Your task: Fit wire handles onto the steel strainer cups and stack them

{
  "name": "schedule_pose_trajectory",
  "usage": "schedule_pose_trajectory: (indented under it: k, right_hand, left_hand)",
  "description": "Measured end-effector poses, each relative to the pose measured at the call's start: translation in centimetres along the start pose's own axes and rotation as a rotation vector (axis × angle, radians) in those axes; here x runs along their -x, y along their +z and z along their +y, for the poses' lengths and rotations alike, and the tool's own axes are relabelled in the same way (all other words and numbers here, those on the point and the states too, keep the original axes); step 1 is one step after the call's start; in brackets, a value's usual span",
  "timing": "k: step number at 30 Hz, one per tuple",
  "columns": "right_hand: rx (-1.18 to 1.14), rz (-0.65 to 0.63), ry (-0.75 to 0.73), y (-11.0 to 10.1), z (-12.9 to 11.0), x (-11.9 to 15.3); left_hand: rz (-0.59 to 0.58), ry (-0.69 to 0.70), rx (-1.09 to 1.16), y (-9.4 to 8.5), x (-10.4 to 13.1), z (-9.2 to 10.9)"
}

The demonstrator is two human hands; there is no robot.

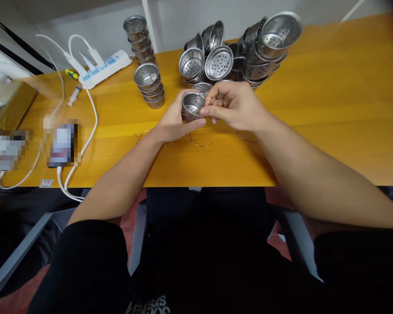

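Note:
My left hand (pixel 178 117) is wrapped round a small perforated metal strainer cup (pixel 192 106), its open mouth tipped up toward me. At the cup's right rim, the thumb and fingers of my right hand (pixel 227 104) are pinched together; whatever lies between them is too small to make out. Thin curved wires lie on the table below my hands, one wire (pixel 201 145) under the cup and another wire (pixel 247 138) below my right wrist. Just behind the held cup, another strainer cup (pixel 202 87) is partly hidden by my hands.
Nested strainer cups (pixel 149 83) stand left of my hands, with a taller stack (pixel 137 35) behind. A large heap of cups (pixel 219 63) fills the back. To the left are a power strip (pixel 108 69), a syringe (pixel 74 95), a phone (pixel 63 146) and white cables (pixel 93 113).

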State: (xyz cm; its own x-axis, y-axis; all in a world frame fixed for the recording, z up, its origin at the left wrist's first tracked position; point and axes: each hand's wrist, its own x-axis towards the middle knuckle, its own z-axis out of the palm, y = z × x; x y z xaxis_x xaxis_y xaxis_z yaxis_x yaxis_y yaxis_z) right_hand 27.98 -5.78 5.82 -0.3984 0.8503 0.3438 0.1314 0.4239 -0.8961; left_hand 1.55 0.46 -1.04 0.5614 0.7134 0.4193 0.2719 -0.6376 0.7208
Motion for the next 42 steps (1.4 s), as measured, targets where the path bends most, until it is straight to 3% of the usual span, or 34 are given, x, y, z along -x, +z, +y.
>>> schedule_pose_trajectory:
  k: [5,12,18,26,32,35,42]
  right_hand:
    - [-0.020,0.003,-0.020,0.1,0.4,0.0]
    - [0.211,0.193,-0.157,0.0,1.1,0.4]
    - [0.390,0.142,-0.235,-0.6,1.9,0.4]
    - [0.361,0.059,-0.204,0.9,2.5,0.6]
    - [0.337,0.126,-0.165,0.4,2.4,0.6]
    - [0.358,0.168,-0.227,-0.6,2.6,0.5]
    - [0.331,0.159,-0.233,-1.2,4.4,0.0]
  left_hand:
    - [-0.002,0.024,0.039,0.0,0.2,0.2]
    - [0.047,0.018,0.016,-0.4,-0.2,-1.0]
    - [0.050,-0.049,0.082,-0.2,-0.4,-1.1]
    - [0.050,-0.047,0.078,-0.1,-0.2,0.1]
    - [0.061,-0.024,0.097,0.1,-0.4,-1.1]
    - [0.058,-0.045,0.137,0.2,-0.5,-1.4]
    - [0.095,-0.100,0.095,-0.8,-0.5,-2.2]
